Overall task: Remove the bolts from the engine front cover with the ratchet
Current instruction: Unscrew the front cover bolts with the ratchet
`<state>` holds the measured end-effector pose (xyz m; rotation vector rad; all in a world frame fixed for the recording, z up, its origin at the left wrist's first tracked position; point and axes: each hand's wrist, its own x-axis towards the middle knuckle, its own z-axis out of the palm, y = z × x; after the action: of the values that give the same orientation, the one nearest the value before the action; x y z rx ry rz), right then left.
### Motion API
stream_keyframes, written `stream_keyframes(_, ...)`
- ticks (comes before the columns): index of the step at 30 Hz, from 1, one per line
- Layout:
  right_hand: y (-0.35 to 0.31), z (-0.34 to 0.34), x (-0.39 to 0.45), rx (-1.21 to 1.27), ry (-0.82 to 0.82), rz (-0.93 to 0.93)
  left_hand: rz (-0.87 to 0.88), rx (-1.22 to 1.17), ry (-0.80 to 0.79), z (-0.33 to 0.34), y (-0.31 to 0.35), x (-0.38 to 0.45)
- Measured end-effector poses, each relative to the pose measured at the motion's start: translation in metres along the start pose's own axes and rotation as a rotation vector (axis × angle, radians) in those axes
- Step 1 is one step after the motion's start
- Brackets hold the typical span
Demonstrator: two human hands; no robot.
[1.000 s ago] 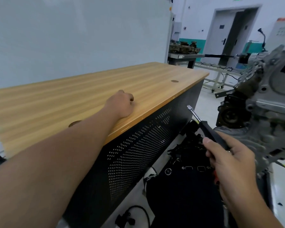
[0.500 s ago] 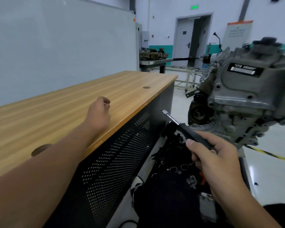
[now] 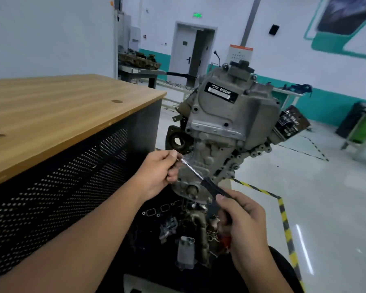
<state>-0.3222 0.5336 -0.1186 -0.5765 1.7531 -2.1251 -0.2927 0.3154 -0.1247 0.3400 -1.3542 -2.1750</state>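
Ratchet (image 3: 201,180) beside engine front cover (image 3: 218,123)

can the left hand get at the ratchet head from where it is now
Probably yes: the left hand is already at the head end of the ratchet, its fingertips closed around the tip, with nothing between them. The right hand holds the black handle.

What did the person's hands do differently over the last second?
The left hand left the wooden bench and came across to pinch the metal tip of the ratchet, in front of the engine. The right hand kept its grip on the black handle throughout.
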Motion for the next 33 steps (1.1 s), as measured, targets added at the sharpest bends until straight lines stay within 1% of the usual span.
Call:
stream_keyframes(3, 0.009, -0.008, 0.005, 0.013, -0.017, 0.036, -0.002, -0.045, 0.007, -0.008, -0.012, 0.001)
stream_keyframes(7, 0.017, -0.017, 0.007, -0.008, -0.081, 0.091, -0.011, 0.029, -0.037, -0.015, -0.015, 0.001)
stream_keyframes(11, 0.009, -0.03, 0.018, 0.064, -0.097, 0.182, 0.017, 0.156, -0.051, -0.02, -0.016, 0.009)
stream_keyframes(18, 0.002, -0.051, 0.039, -0.095, -0.059, 0.222, -0.045, 0.312, -0.187, -0.029, -0.025, 0.016)
stream_keyframes(20, 0.0, -0.054, 0.041, -0.125, -0.041, 0.237, -0.062, 0.356, -0.192, -0.025, -0.031, 0.018)
stream_keyframes(21, 0.0, -0.056, 0.042, -0.136, -0.03, 0.24, -0.074, 0.334, -0.181, -0.024, -0.037, 0.018)
stream_keyframes(23, 0.004, -0.059, 0.042, -0.15, -0.027, 0.236, -0.098, 0.175, -0.142, -0.024, -0.055, 0.017)
stream_keyframes(25, 0.013, -0.057, 0.04, -0.193, -0.037, 0.225, -0.122, -0.132, -0.051, -0.024, -0.081, 0.016)
stream_keyframes(27, 0.028, -0.047, 0.034, -0.317, -0.077, 0.184, -0.182, -0.466, 0.108, -0.019, -0.108, 0.017)
stream_keyframes(29, 0.051, -0.033, 0.027, -0.468, -0.088, 0.103, -0.279, -0.702, 0.266, -0.015, -0.133, 0.02)
stream_keyframes(31, 0.079, -0.017, 0.021, -0.573, -0.047, 0.019, -0.381, -0.79, 0.373, -0.017, -0.151, 0.025)
stream_keyframes(33, 0.108, -0.003, 0.016, -0.643, -0.024, -0.031, -0.419, -0.748, 0.458, -0.028, -0.164, 0.033)
